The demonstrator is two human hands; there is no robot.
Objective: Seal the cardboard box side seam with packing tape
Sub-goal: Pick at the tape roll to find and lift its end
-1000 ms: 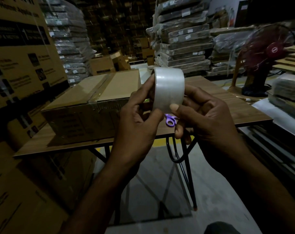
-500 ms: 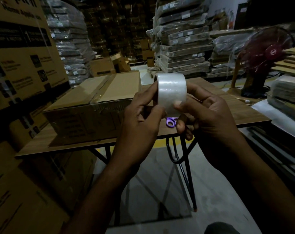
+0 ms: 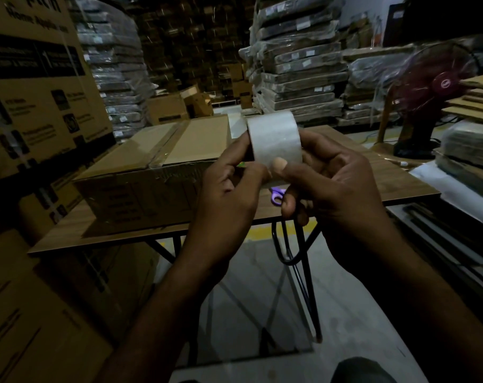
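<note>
Both grip the tape (image 3: 274,139) mid-frame: our left hand (image 3: 229,194) and right hand (image 3: 331,183). The box (image 3: 140,183) lies left of them (near side facing us), nearer our left hand.

The tape (image 3: 274,140) I hold is clear plastic, glossy, pale where the light catches it. The box (image 3: 152,161) is matt brown cardboard — a shiny strip of film runs along its top and over the near edge. The table (image 3: 400,178) has a smooth wood-grain top on thin black metal legs (image 3: 308,286). The scissors (image 3: 276,195) show a purple plastic handle. Far off, the stacks (image 3: 298,64) are wrapped in crinkled glossy film. On the left, a carton (image 3: 36,87) is printed matt card. The floor (image 3: 248,261) looks smooth and grey — faintly sheened.
</note>
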